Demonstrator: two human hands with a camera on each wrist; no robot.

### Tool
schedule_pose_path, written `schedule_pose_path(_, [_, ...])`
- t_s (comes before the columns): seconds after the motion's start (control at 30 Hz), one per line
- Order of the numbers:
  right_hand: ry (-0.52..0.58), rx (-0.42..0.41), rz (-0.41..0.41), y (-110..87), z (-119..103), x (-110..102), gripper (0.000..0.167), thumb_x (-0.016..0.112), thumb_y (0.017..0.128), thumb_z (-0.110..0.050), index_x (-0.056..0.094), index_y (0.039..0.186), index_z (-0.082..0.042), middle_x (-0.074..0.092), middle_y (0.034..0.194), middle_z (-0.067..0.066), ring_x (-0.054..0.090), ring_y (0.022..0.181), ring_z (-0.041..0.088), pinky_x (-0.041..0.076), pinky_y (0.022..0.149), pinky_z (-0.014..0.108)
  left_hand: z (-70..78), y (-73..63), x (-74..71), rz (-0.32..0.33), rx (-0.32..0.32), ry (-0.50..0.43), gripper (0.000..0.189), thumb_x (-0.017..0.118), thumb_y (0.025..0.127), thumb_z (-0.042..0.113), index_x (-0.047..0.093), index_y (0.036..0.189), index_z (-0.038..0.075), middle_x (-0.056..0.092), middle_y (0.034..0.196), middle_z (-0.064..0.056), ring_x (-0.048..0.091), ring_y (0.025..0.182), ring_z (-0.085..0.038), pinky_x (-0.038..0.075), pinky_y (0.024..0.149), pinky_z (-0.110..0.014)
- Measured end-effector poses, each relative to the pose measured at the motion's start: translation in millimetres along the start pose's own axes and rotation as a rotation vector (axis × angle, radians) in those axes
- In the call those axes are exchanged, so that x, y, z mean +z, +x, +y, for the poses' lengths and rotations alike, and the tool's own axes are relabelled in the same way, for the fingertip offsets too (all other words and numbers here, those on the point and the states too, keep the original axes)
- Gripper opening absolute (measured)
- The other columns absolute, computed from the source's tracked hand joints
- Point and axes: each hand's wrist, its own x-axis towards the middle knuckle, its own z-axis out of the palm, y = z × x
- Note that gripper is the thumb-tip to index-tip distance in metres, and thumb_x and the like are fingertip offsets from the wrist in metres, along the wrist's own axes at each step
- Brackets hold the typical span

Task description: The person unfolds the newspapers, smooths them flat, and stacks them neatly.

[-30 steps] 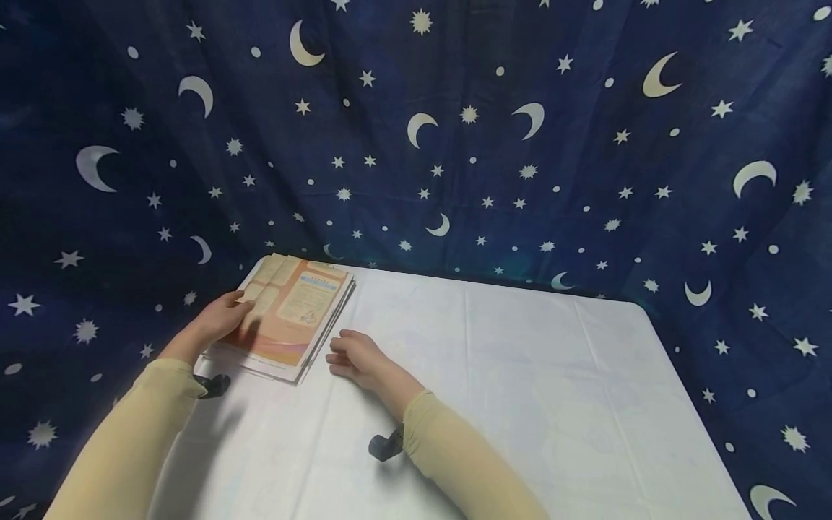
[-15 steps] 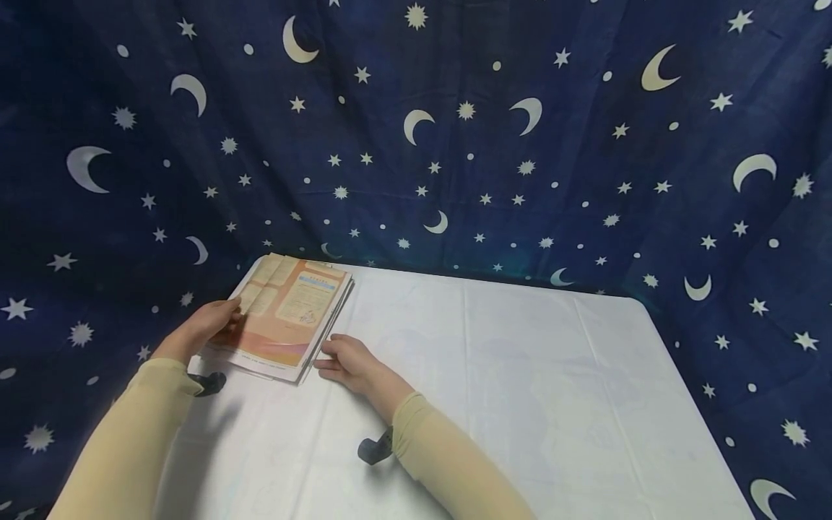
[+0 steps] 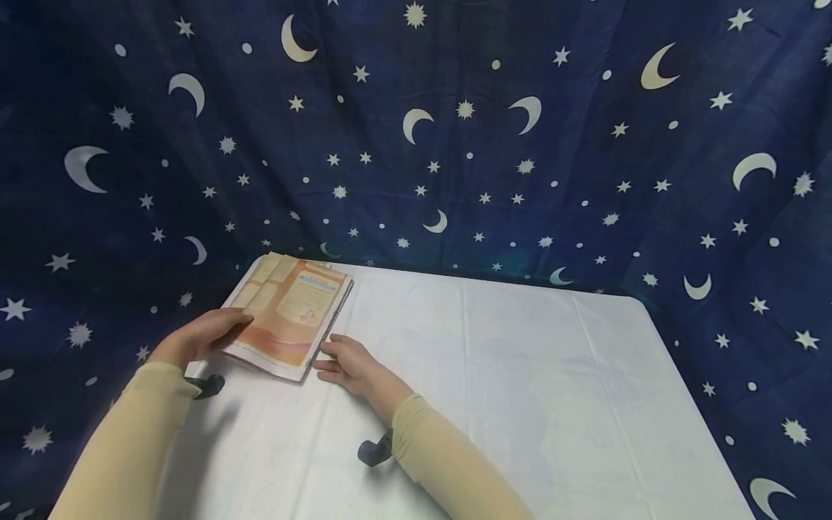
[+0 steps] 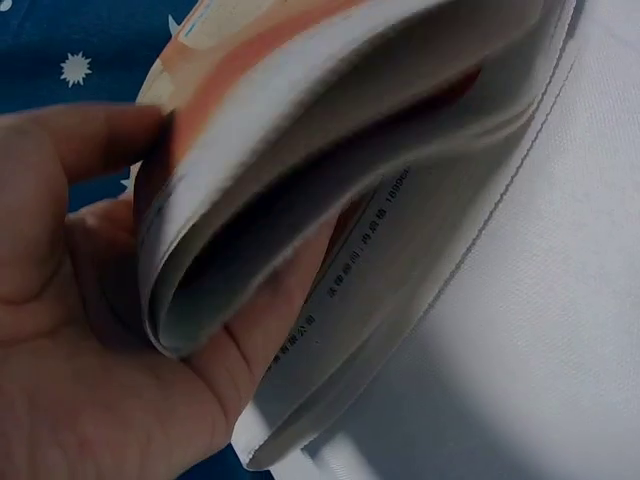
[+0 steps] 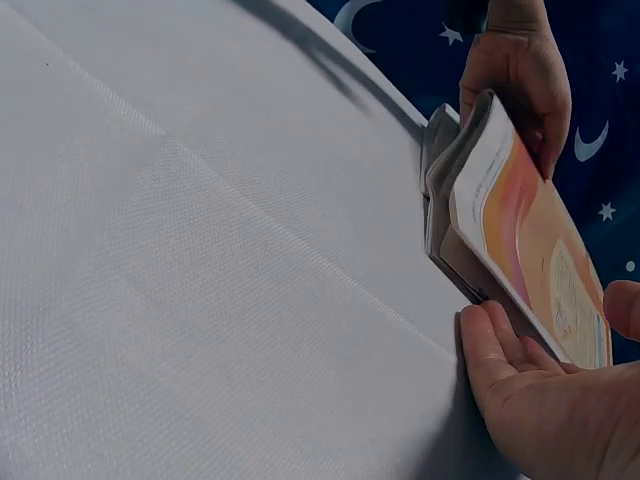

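Note:
A folded newspaper [image 3: 299,310], orange and cream printed, tops a small stack at the table's far left. My left hand [image 3: 201,336] pinches its left side. In the left wrist view the thumb lies on top and fingers reach beneath the newspaper's folded sheets [image 4: 230,110], which bulge up from the saw-edged layers [image 4: 420,240] below. My right hand [image 3: 351,365] is at the stack's right edge. In the right wrist view its straight fingertips [image 5: 485,335] touch that edge or nearly so, with the thumb raised apart.
A white cloth [image 3: 520,375] with fold creases covers the table. Behind and around it hangs a dark blue curtain [image 3: 390,87] with moons and stars. A dark wrist device [image 3: 375,451] sits below the right wrist, and another [image 3: 206,386] by the left.
My left hand has gone from resting on the newspaper's left side to gripping and raising its near left part. My right hand has moved slightly left, up to the stack's edge.

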Motion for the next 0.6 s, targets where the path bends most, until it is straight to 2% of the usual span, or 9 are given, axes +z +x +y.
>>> schedule_pose_path(0.1, [-0.01, -0.003, -0.002, 1.1, 0, -1, 0.059, 0.057, 0.104, -0.017, 0.036, 0.156, 0.001, 0.063, 0.13, 0.014, 0.069, 0.109, 0.029, 0.057, 0.094, 0.042, -1.8, 0.2, 0.1, -0.039, 0.014, 0.032, 0.078, 0.053, 0.106, 0.027, 0.006, 0.162, -0.002, 0.051, 0.131, -0.013, 0.055, 0.103, -0.013, 0.051, 0.085, -0.024])
schedule_pose_path(0.2, [-0.021, -0.01, 0.0, 1.2, 0, -2, 0.06, 0.057, 0.104, -0.018, 0.035, 0.156, 0.001, 0.062, 0.131, 0.015, 0.069, 0.108, 0.029, 0.058, 0.092, 0.041, -2.4, -0.7, 1.1, -0.04, 0.02, 0.026, 0.081, 0.054, 0.105, 0.023, 0.002, 0.163, 0.003, 0.051, 0.136, -0.015, 0.056, 0.107, -0.016, 0.049, 0.096, -0.035])
schedule_pose_path(0.27, [-0.029, -0.013, 0.002, 0.7, 1, -2, 0.062, 0.058, 0.103, -0.018, 0.034, 0.156, 0.002, 0.061, 0.133, 0.016, 0.069, 0.108, 0.028, 0.058, 0.092, 0.041, -3.1, -1.0, 1.9, -0.037, 0.037, 0.004, 0.081, 0.054, 0.105, 0.022, 0.001, 0.164, 0.005, 0.054, 0.132, -0.012, 0.057, 0.106, -0.015, 0.045, 0.101, -0.042])
schedule_pose_path(0.33, [-0.037, -0.016, 0.005, 0.0, 2, -3, 0.066, 0.061, 0.101, -0.019, 0.032, 0.157, 0.002, 0.061, 0.131, 0.017, 0.069, 0.108, 0.028, 0.058, 0.092, 0.04, -2.5, -2.3, 4.4, -0.027, 0.05, -0.032, 0.081, 0.054, 0.105, 0.023, 0.002, 0.164, 0.008, 0.057, 0.127, -0.008, 0.06, 0.103, -0.015, 0.045, 0.1, -0.045])
schedule_pose_path(0.43, [-0.049, -0.03, 0.012, -0.4, 3, -5, 0.072, 0.067, 0.098, -0.02, 0.032, 0.157, 0.003, 0.061, 0.127, 0.017, 0.066, 0.11, 0.029, 0.057, 0.094, 0.041, -1.6, -2.4, 9.2, -0.025, 0.084, -0.098, 0.08, 0.055, 0.105, 0.021, 0.003, 0.165, 0.011, 0.061, 0.122, -0.006, 0.065, 0.099, -0.016, 0.051, 0.094, -0.043])
schedule_pose_path(0.53, [-0.061, -0.056, 0.019, 0.4, 3, -8, 0.077, 0.072, 0.094, -0.022, 0.033, 0.156, 0.003, 0.062, 0.125, 0.015, 0.064, 0.113, 0.03, 0.056, 0.097, 0.044, 1.1, -3.0, 16.2, -0.024, 0.104, -0.162, 0.082, 0.057, 0.104, 0.021, 0.003, 0.166, 0.015, 0.059, 0.123, -0.009, 0.067, 0.096, -0.018, 0.057, 0.084, -0.037])
schedule_pose_path(0.6, [-0.054, -0.073, 0.016, 1.0, 2, -11, 0.079, 0.073, 0.093, -0.022, 0.033, 0.155, 0.004, 0.062, 0.126, 0.014, 0.063, 0.115, 0.03, 0.054, 0.099, 0.046, 4.0, -3.1, 22.1, -0.02, 0.116, -0.19, 0.084, 0.058, 0.104, 0.021, 0.001, 0.166, 0.017, 0.056, 0.129, -0.015, 0.067, 0.096, -0.019, 0.058, 0.082, -0.035])
